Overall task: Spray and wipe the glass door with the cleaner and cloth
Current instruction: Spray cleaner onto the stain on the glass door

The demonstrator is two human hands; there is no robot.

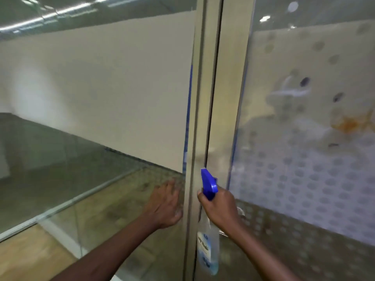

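Right hand [220,207] at 6 o'clock, grip clamped around the neck of the spray bottle [208,247]; clear body with a white-and-blue label hangs below the fist, blue trigger head [209,184] pointing toward 12 o'clock at the metal door frame [211,98]. Left hand [166,205] just toward 9 o'clock of it, fingers spread apart, flat against the left glass panel [91,88], holding nothing. Right glass door [314,149] at 3 o'clock carries a frosted dot pattern, white streaks and an orange smear [351,123]. Image motion-blurred. Cloth not in sight.
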